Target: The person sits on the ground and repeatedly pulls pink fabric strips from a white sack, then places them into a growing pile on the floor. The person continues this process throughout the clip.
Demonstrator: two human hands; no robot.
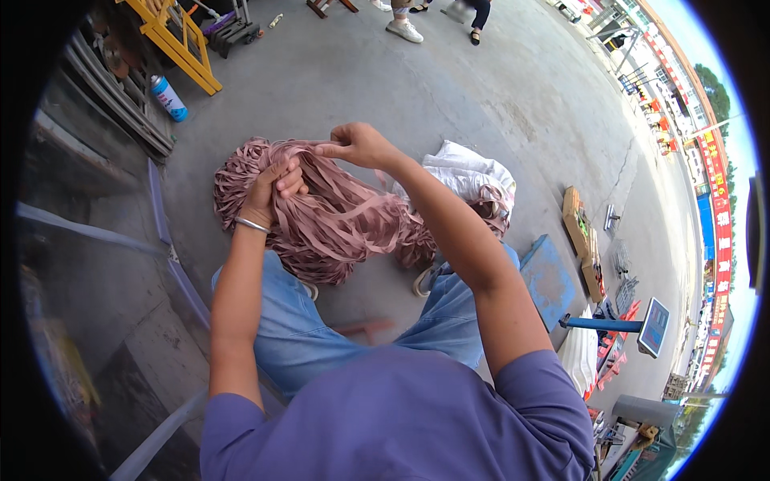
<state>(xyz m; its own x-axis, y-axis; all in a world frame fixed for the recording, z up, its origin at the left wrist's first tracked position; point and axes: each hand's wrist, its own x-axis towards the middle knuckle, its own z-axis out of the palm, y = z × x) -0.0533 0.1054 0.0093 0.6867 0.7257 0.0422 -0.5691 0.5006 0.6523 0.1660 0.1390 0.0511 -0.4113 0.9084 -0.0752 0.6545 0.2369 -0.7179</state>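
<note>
A big heap of dusty-pink flat strips (345,210), like ribbon or strapping, lies on the floor between and beyond my knees. My left hand (279,188), with a silver bangle at the wrist, is closed around strips at the top of the heap. Above and to the right of it, my right hand (359,147) has its fingers curled and pinches a strip at the heap's upper edge. More pink strips spill at the mouth of a white woven sack (467,170) to the right. The strip ends inside both fists are hidden.
A blue platform scale (548,276) with a display (654,327) stands at right, near cardboard boxes (583,240). At far left are a blue spray can (168,99) and a yellow metal frame (183,48). Glass door edges (158,200) rise at left. Other people's feet (405,30) show at the top.
</note>
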